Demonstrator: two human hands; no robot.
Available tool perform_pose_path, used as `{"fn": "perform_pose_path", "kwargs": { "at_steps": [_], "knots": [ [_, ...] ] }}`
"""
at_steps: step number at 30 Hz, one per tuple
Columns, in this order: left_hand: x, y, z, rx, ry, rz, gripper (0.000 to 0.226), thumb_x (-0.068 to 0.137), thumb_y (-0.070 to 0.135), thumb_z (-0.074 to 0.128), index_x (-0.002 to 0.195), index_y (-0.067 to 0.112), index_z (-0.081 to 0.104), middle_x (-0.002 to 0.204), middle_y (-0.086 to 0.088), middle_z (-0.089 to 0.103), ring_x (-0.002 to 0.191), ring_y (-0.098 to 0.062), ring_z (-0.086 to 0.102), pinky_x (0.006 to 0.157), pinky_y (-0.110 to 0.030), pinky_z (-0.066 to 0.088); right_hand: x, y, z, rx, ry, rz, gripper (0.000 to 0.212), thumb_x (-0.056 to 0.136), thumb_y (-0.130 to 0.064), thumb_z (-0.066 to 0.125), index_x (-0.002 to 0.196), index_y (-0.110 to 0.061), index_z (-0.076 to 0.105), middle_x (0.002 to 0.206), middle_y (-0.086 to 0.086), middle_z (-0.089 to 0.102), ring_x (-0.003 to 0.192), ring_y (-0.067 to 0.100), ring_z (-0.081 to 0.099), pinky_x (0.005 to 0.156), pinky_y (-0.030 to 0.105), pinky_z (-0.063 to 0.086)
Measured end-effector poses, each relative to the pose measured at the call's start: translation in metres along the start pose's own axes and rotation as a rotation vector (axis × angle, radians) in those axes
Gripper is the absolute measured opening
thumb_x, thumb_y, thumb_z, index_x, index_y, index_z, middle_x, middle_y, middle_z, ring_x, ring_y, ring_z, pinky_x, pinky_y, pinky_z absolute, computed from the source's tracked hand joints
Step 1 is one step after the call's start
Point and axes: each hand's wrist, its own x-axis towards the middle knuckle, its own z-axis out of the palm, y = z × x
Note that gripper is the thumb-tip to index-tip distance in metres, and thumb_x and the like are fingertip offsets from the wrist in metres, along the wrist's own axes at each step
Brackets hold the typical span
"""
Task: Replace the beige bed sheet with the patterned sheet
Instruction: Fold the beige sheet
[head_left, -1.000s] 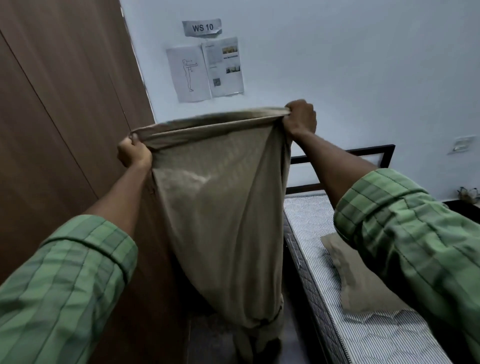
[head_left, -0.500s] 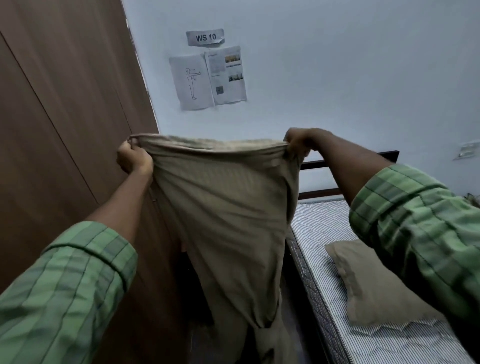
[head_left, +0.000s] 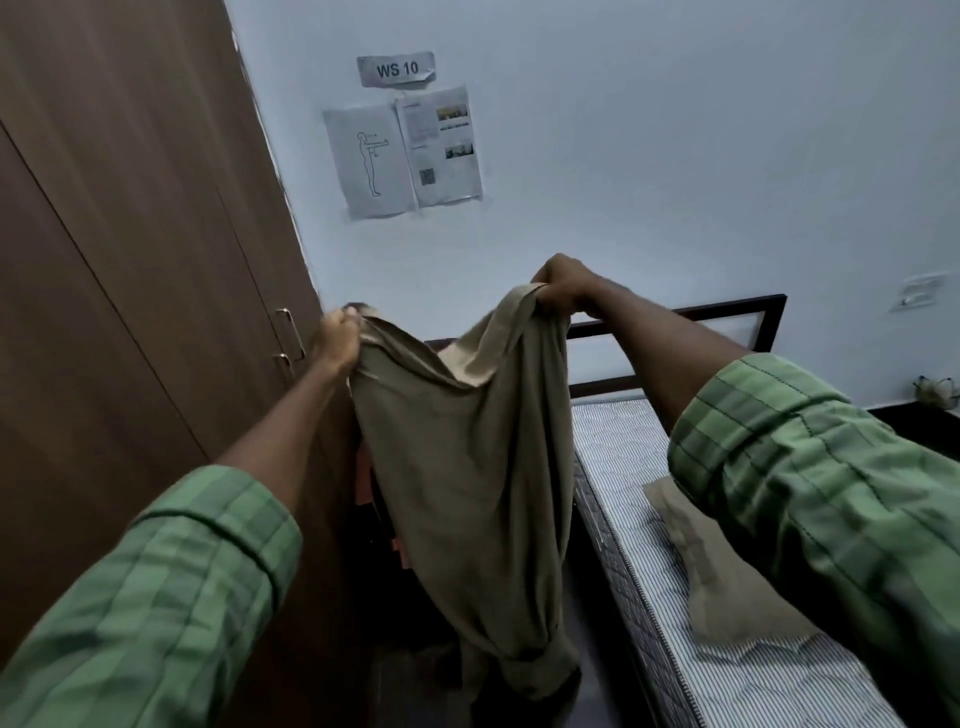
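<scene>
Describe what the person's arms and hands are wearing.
Both arms wear a green checked shirt with darker green bands and thin dark lines. The sleeves are rolled into thick cuffs, leaving the forearms bare. The left hand and right hand are bare: no gloves, and no rings or watch can be seen.

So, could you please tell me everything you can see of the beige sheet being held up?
The plain beige fabric bed sheet is off the bed, held up beside the striped mattress. The left hand grips one bunched top corner and the right hand another, higher. The top edge sags between them, showing a lighter inner side. The cloth looks soft and thin, hangs in long folds, and gathers into a twisted bundle low down.
</scene>
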Motion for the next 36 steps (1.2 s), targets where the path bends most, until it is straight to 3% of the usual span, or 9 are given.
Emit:
{"fn": "perform_pose_path", "kwargs": {
  "at_steps": [8, 13, 15, 18, 21, 24, 29, 33, 36],
  "knots": [
    [-0.053, 0.058, 0.055, 0.137, -0.419, 0.306, 0.044, 0.102, 0.055, 0.046, 0.113, 0.014, 0.056, 0.11, -0.004, 0.064, 0.106, -0.027, 0.061, 0.081, -0.033, 0.04, 0.017, -0.049, 0.036, -0.122, -0.106, -0.058, 0.015, 0.073, -0.012, 0.075, 0.088, -0.015, 0.073, 0.084, 0.006, 0.069, 0.078, 0.021, 0.063, 0.061, 0.027, 0.047],
    [-0.064, 0.069, 0.064, 0.206, -0.578, 0.412, 0.11, 0.06, 0.07, 0.086, 0.142, 0.027, 0.027, 0.121, 0.007, 0.061, 0.109, -0.012, 0.06, 0.089, -0.033, 0.052, 0.01, -0.066, 0.045, 0.155, -0.217, -0.102, 0.039, 0.073, 0.005, 0.068, 0.109, -0.009, 0.062, 0.089, 0.003, 0.061, 0.077, 0.017, 0.057, 0.058, 0.026, 0.045],
    [-0.06, 0.068, 0.069, 0.176, -0.528, 0.432, 0.086, 0.065, 0.064, 0.084, 0.135, 0.028, 0.049, 0.114, 0.009, 0.067, 0.105, -0.012, 0.064, 0.09, -0.037, 0.055, 0.004, -0.071, 0.047, 0.274, -0.259, -0.135, 0.045, 0.069, 0.012, 0.064, 0.107, -0.011, 0.057, 0.085, 0.003, 0.06, 0.072, 0.016, 0.055, 0.055, 0.026, 0.044],
    [-0.056, 0.069, 0.067, 0.088, -0.402, 0.353, 0.022, 0.075, 0.049, 0.077, 0.081, 0.03, 0.068, 0.086, 0.0, 0.073, 0.087, -0.02, 0.07, 0.079, -0.044, 0.058, -0.003, -0.063, 0.053, 0.599, -0.12, -0.159, 0.046, 0.06, 0.007, 0.067, 0.101, -0.011, 0.059, 0.083, 0.005, 0.059, 0.07, 0.015, 0.055, 0.057, 0.028, 0.048],
    [-0.049, 0.071, 0.062, 0.095, -0.258, 0.319, 0.021, 0.076, 0.045, 0.071, 0.072, 0.025, 0.066, 0.08, -0.004, 0.073, 0.083, -0.027, 0.07, 0.071, -0.041, 0.057, -0.02, -0.032, 0.082, 0.794, 0.143, -0.107, 0.056, 0.058, -0.005, 0.089, 0.107, -0.01, 0.062, 0.1, 0.006, 0.064, 0.083, 0.015, 0.06, 0.07, 0.03, 0.056],
    [-0.046, 0.077, 0.059, 0.05, -0.158, 0.293, 0.036, 0.078, 0.056, 0.067, 0.083, 0.02, 0.071, 0.083, 0.0, 0.073, 0.081, -0.024, 0.07, 0.071, -0.039, 0.056, -0.054, 0.014, 0.141, 0.741, 0.017, -0.011, 0.057, 0.065, -0.018, 0.097, 0.113, -0.009, 0.069, 0.108, 0.006, 0.075, 0.096, 0.019, 0.072, 0.082, 0.037, 0.062],
    [-0.043, 0.092, 0.046, -0.004, -0.036, 0.326, 0.032, 0.083, 0.052, 0.069, 0.079, 0.021, 0.064, 0.079, 0.003, 0.068, 0.08, -0.024, 0.066, 0.068, -0.035, 0.05, -0.1, 0.08, 0.224, 0.35, 0.115, 0.208, 0.012, 0.091, -0.023, 0.074, 0.094, -0.013, 0.08, 0.087, 0.005, 0.076, 0.083, 0.018, 0.068, 0.072, 0.035, 0.051],
    [-0.047, 0.083, 0.04, 0.145, -0.01, 0.323, 0.027, 0.082, 0.046, 0.068, 0.08, 0.02, 0.061, 0.077, 0.001, 0.067, 0.076, -0.025, 0.063, 0.064, -0.032, 0.044, -0.098, 0.084, 0.232, 0.28, 0.174, 0.222, 0.032, 0.09, -0.016, 0.064, 0.068, -0.04, 0.068, 0.061, -0.004, 0.058, 0.072, 0.02, 0.058, 0.062, 0.034, 0.04],
    [-0.062, 0.061, 0.039, 0.515, -0.085, 0.422, 0.011, 0.074, 0.023, 0.062, 0.083, 0.025, 0.055, 0.088, -0.006, 0.07, 0.089, -0.034, 0.068, 0.069, -0.036, 0.05, -0.089, 0.072, 0.215, 0.226, 0.204, 0.102, 0.033, 0.076, -0.015, 0.05, 0.089, -0.037, 0.069, 0.082, 0.002, 0.072, 0.086, 0.024, 0.066, 0.068, 0.034, 0.045]
  ]
}}
